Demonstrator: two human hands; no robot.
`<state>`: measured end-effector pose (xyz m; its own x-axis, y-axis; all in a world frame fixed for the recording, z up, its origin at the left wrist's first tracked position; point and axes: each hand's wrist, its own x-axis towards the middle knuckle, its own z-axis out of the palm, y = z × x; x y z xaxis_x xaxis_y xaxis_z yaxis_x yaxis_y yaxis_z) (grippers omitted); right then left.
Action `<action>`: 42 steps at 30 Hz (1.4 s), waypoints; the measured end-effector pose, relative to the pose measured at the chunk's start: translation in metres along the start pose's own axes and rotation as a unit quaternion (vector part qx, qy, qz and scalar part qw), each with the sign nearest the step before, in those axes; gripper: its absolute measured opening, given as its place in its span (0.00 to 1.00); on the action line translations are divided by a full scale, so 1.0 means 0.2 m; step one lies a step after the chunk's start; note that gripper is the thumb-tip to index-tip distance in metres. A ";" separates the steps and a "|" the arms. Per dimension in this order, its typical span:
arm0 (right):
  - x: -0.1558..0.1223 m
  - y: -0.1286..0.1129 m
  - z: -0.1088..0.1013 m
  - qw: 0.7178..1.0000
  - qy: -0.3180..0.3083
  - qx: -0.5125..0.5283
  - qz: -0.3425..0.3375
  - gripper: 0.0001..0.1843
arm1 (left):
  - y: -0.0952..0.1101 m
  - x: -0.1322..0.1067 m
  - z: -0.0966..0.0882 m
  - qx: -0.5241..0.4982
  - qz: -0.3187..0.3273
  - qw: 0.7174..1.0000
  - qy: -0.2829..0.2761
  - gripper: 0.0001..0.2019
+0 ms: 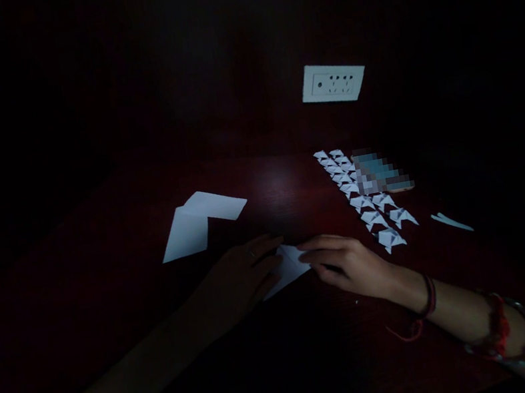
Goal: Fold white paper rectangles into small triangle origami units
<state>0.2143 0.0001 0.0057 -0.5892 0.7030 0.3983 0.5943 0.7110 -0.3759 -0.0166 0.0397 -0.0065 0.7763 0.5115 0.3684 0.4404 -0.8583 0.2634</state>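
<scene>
A white folded piece of paper (291,268) with a pointed top lies on the dark red table between my hands. My left hand (243,274), in deep shadow with a ring on one finger, rests its spread fingers over the paper's left edge. On the opposite edge, my right hand (342,262) has its fingers bent and closed on the paper's upper right part. A cord bracelet (431,294) circles my right wrist, with more bracelets (501,327) higher up the arm. The paper's underside and part of its left edge are hidden.
Beyond my left hand lie white paper sheets (186,231). Several small folded paper figures (365,201) stand in two rows at the right, beside a pixelated phone-like object (382,170). Thin white strips (452,222) lie farther right. A socket panel (333,83) is at the back.
</scene>
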 end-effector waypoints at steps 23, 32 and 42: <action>0.02 0.01 -0.01 0.993 -0.034 -0.092 -0.061 0.13 | -0.01 -0.01 0.03 0.085 -0.013 0.996 -0.003 0.12; 0.02 0.01 0.00 0.994 -0.034 -0.093 -0.040 0.13 | 0.01 -0.01 0.02 0.037 -0.014 0.998 0.044 0.13; 0.03 0.00 0.00 0.999 -0.028 -0.033 -0.003 0.16 | 0.03 0.03 -0.04 0.066 0.008 0.997 -0.031 0.12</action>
<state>0.2115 0.0043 0.0069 -0.6220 0.6992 0.3524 0.6238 0.7145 -0.3166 -0.0136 0.0374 0.0044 0.8081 0.4976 0.3152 0.4803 -0.8664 0.1363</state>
